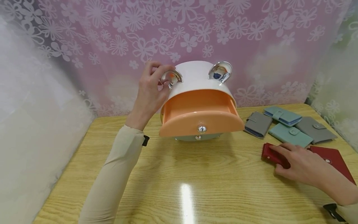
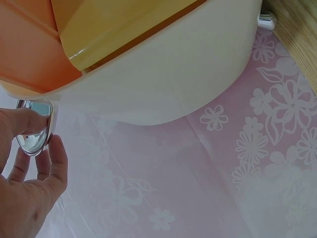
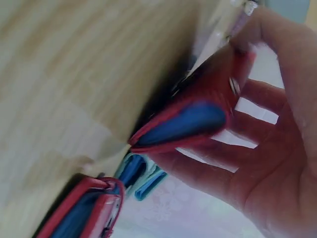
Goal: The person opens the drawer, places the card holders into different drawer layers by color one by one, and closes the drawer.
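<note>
A white storage box [image 1: 195, 73] with two chrome ears stands at the back of the table, its upper orange drawer [image 1: 201, 123] pulled out and its inside bare. My left hand [image 1: 152, 88] pinches the left chrome ear [image 2: 35, 131] between thumb and fingers. Below the orange drawer, a grey-green lower drawer [image 1: 187, 137] shows its front. On the right, my right hand [image 1: 302, 161] grips a small red card wallet [image 1: 269, 154] between thumb and fingers, close over the table. Blue inner leaves [image 3: 183, 124] show at the wallet's end in the right wrist view.
Beside the box lie a grey wallet [image 1: 258, 124], a second grey wallet [image 1: 316, 129] and two mint green wallets [image 1: 282, 115]. Another red wallet [image 1: 332, 158] is partly behind my right hand. Flowered pink sheeting [image 1: 179, 34] rises behind the wooden table [image 1: 223, 186].
</note>
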Demonstrator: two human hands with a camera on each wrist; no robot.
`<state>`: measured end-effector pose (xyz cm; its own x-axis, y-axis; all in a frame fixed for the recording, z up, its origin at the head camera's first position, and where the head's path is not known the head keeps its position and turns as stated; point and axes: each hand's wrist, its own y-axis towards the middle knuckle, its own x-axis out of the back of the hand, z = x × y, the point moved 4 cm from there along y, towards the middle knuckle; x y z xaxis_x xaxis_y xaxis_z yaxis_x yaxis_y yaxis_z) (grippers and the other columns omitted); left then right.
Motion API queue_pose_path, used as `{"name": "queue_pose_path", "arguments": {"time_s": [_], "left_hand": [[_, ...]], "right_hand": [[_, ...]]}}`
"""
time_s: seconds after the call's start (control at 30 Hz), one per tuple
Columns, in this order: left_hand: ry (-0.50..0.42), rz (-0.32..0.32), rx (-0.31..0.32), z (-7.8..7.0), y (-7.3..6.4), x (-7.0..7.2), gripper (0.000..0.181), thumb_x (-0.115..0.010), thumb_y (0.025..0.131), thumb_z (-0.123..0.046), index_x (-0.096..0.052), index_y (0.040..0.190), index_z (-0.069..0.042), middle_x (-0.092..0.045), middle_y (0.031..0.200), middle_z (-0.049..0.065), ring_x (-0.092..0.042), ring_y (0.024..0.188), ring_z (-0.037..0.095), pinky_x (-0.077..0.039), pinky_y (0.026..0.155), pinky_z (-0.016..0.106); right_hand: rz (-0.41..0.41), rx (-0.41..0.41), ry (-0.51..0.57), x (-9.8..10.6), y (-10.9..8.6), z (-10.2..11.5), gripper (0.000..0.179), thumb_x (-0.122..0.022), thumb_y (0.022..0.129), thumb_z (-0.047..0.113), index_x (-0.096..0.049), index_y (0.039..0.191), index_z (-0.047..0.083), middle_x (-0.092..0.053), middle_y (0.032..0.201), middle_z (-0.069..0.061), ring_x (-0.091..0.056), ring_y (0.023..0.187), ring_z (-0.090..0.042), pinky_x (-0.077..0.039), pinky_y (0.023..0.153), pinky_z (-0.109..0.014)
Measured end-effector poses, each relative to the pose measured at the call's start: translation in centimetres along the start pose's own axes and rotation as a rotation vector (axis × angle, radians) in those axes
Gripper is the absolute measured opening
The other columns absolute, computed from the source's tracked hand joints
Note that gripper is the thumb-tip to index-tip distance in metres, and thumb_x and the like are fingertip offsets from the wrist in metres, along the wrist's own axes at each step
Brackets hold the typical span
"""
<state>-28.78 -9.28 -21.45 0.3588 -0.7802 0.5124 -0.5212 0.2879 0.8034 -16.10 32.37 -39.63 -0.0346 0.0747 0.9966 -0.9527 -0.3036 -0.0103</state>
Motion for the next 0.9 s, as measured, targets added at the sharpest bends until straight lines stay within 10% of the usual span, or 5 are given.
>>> {"name": "queue_pose_path", "arguments": {"time_s": [0.17,0.37,0.57,0.9], "left_hand": [[-0.003,0.0,0.0,0.0,0.0,0.0,0.034,-0.057,0.089,0.008,-0.071,0.116,-0.006,-0.05,0.112,0.018,-0.057,0.087,0.027,-0.057,0.074,0.03],[0.002,0.011,0.004,-0.1,0.0,0.0,0.034,-0.058,0.09,0.007,-0.071,0.118,-0.006,-0.05,0.113,0.017,-0.057,0.087,0.026,-0.057,0.074,0.03],[0.009,0.01,-0.005,0.0,-0.1,0.0,0.034,-0.058,0.091,0.008,-0.071,0.119,-0.006,-0.05,0.112,0.018,-0.058,0.086,0.026,-0.058,0.073,0.03],[0.015,0.01,-0.001,-0.1,0.0,0.1,0.035,-0.056,0.089,0.008,-0.071,0.117,-0.007,-0.051,0.112,0.017,-0.056,0.084,0.025,-0.057,0.073,0.03]], "right_hand": [[-0.036,0.016,0.001,0.7,-0.1,-0.3,0.061,-0.079,0.082,0.018,-0.058,0.136,-0.004,-0.063,0.117,-0.028,-0.052,0.062,-0.013,-0.038,0.051,-0.027],[-0.289,0.115,-0.087,2.3,-0.7,0.1,0.048,-0.085,0.078,0.028,-0.07,0.117,0.005,-0.066,0.093,-0.009,-0.052,0.064,-0.011,-0.036,0.048,-0.023],[-0.527,0.205,-0.131,4.3,-0.9,0.7,0.097,-0.005,0.095,0.073,-0.074,0.102,0.005,-0.066,0.079,-0.007,-0.052,0.054,-0.015,-0.038,0.042,-0.028],[-0.754,0.256,-0.14,7.8,-1.0,2.0,0.087,-0.02,0.103,0.066,-0.074,0.101,-0.002,-0.067,0.085,-0.017,-0.062,0.063,-0.029,-0.051,0.053,-0.048]]}}
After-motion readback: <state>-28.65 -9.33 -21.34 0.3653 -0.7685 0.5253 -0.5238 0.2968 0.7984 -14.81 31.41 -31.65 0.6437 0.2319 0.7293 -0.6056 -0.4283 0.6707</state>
